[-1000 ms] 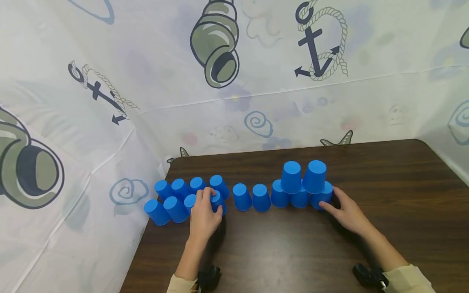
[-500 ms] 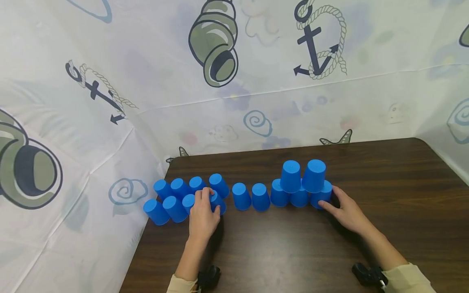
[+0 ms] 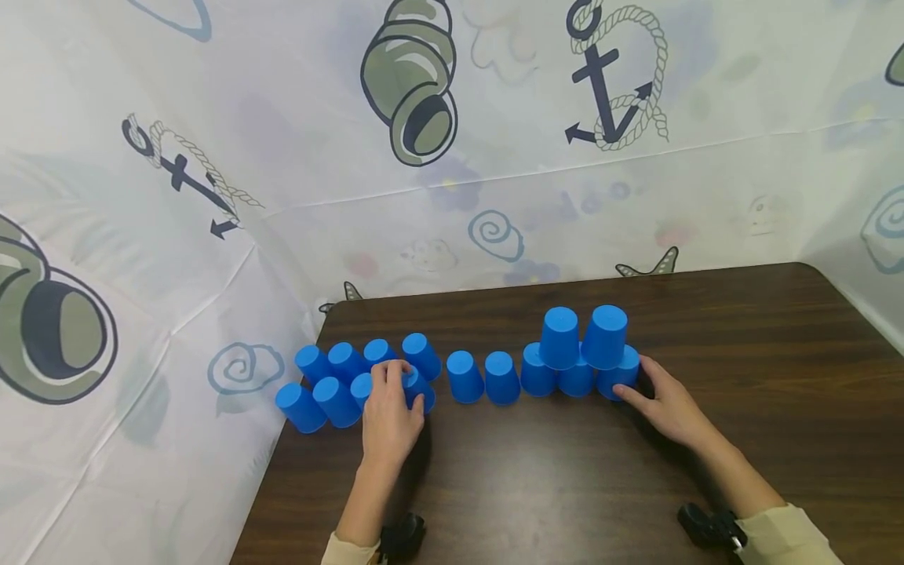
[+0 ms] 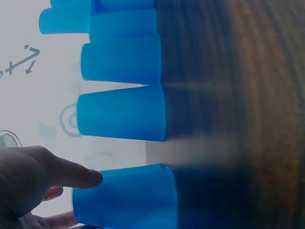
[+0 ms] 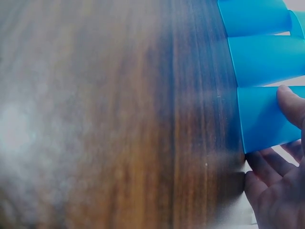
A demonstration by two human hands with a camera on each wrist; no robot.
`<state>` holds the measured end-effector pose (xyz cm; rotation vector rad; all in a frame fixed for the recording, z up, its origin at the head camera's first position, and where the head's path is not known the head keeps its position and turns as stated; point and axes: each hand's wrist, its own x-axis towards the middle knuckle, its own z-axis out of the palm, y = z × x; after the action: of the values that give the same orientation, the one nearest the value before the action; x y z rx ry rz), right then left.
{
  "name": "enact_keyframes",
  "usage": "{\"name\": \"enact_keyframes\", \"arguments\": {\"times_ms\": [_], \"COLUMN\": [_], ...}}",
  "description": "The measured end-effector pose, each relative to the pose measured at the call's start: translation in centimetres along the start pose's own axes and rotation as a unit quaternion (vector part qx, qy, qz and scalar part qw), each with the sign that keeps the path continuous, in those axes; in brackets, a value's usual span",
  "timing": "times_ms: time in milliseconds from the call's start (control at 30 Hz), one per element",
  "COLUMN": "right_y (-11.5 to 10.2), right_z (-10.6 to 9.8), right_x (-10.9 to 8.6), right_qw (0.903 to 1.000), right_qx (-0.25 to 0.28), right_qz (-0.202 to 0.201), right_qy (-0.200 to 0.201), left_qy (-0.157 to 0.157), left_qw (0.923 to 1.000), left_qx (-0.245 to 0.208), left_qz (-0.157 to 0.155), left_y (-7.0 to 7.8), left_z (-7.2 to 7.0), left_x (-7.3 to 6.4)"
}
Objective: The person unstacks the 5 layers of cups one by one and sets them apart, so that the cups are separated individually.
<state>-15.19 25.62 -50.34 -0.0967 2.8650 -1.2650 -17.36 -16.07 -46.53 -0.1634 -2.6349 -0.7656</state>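
Note:
My left hand [image 3: 391, 420] grips an upside-down blue cup [image 3: 420, 392] at the right end of the front row in the left group. In the left wrist view the thumb [image 4: 78, 174] lies against that cup's side, near its narrow end. Over on the right, my right hand [image 3: 674, 408] holds the lower right blue cup [image 3: 621, 375] of a small stack, its thumb [image 5: 289, 102] on the near side and fingers round the right side. Three cups form the stack's base, and two cups, including this upper right cup [image 3: 606, 337], rest on top.
Two single cups, a left one [image 3: 464, 378] and a right one [image 3: 502, 380], stand between the left group and the stack. Behind the front row runs a back row of several cups [image 3: 347, 362]. A patterned cloth [image 3: 494, 173] hangs behind the brown table [image 3: 537, 486].

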Motion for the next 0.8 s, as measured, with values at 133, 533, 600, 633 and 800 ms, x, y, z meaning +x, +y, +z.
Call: {"name": "enact_keyframes", "arguments": {"times_ms": [133, 533, 600, 633, 800], "right_y": [0.0, 0.0, -0.1, -0.1, 0.0], "right_z": [0.1, 0.1, 0.1, 0.1, 0.1], "right_x": [0.0, 0.1, 0.1, 0.1, 0.1], "right_qw": [1.0, 1.0, 1.0, 1.0, 1.0], "right_qx": [0.0, -0.004, -0.004, -0.004, -0.005], "right_qz": [-0.002, 0.0, 0.0, -0.001, 0.001], "right_qy": [0.001, 0.003, 0.002, 0.002, 0.001], "left_qy": [0.041, 0.085, 0.067, 0.057, 0.009], "left_qw": [0.9989, 0.9861, 0.9851, 0.9845, 0.9774], "left_qx": [0.008, -0.033, -0.05, -0.059, -0.108], "left_qz": [0.023, 0.139, 0.15, 0.155, 0.182], "left_y": [0.7, 5.1, 6.0, 6.5, 9.2], "left_z": [-0.5, -0.6, 0.0, 0.4, 2.4], "left_x": [0.1, 1.2, 1.3, 1.3, 1.2]}}
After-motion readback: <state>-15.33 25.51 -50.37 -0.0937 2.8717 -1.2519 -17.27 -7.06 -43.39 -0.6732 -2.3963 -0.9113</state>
